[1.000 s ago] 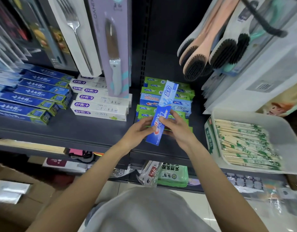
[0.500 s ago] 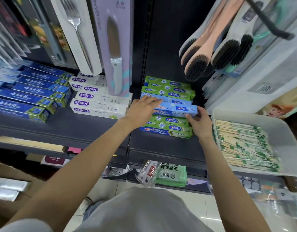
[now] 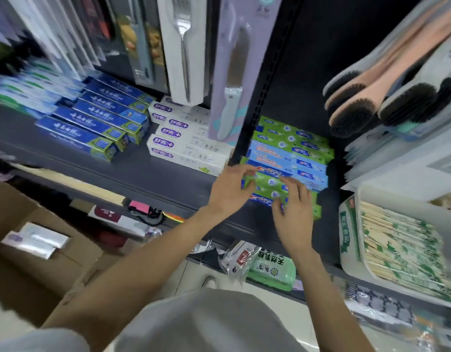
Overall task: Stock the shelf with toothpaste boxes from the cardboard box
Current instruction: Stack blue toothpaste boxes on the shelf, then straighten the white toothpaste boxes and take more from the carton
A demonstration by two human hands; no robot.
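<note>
A light blue toothpaste box [image 3: 293, 165] lies flat on a stack of green and blue toothpaste boxes [image 3: 295, 138] on the dark shelf [image 3: 133, 174]. My left hand [image 3: 230, 190] hovers at the stack's left end, fingers relaxed and spread, its fingertips at the box edge. My right hand [image 3: 293, 207] is over the stack's front, fingers spread and loosely bent, holding nothing. The cardboard box [image 3: 28, 252] stands on the floor at lower left with silvery toothpaste boxes [image 3: 35, 240] inside.
Dark blue toothpaste boxes [image 3: 92, 123] and white ones [image 3: 188, 151] lie further left on the shelf. A packaged knife [image 3: 232, 72] and fork [image 3: 183, 47] hang above. Brushes [image 3: 376, 97] hang at upper right; a white tray of chopsticks [image 3: 402, 247] juts out at right.
The light blue box went from upright in both hands to lying flat on the stack. Both hands have let go and drawn back toward the shelf's front.
</note>
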